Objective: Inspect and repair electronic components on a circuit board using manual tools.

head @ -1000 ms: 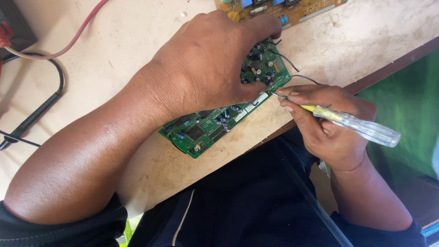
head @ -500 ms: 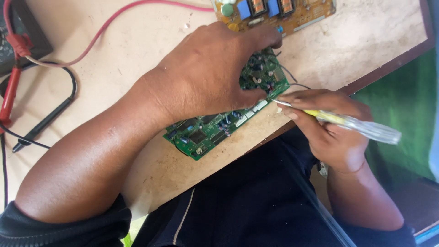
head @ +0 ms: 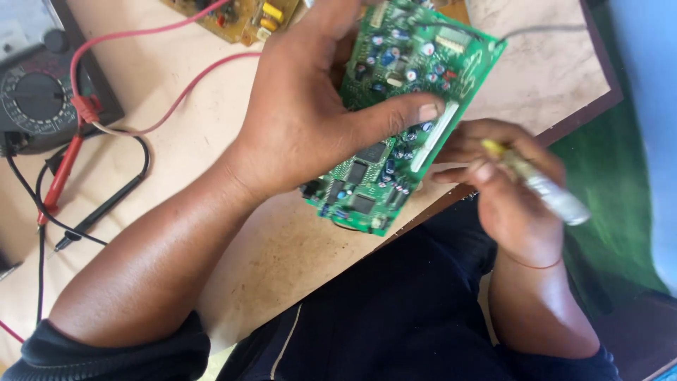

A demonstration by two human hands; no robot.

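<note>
My left hand [head: 317,113] grips a green circuit board [head: 402,106], thumb across its component side, and holds it tilted up off the wooden table [head: 282,254]. The board carries black chips, small capacitors and a white connector strip. My right hand [head: 504,187] sits just right of the board at the table's edge, blurred, closed around a screwdriver [head: 543,187] with a clear and yellow handle. The screwdriver's tip is hidden behind my fingers.
A black analog multimeter [head: 35,85] lies at the far left with a red probe [head: 60,176], a black probe [head: 99,212] and red leads [head: 162,92] trailing over the table. A brown circuit board [head: 240,17] lies at the top. Green floor shows on the right.
My left hand has lifted the green board off the table and tilted its component side toward me. My right hand with the screwdriver has drawn back from the board's edge.
</note>
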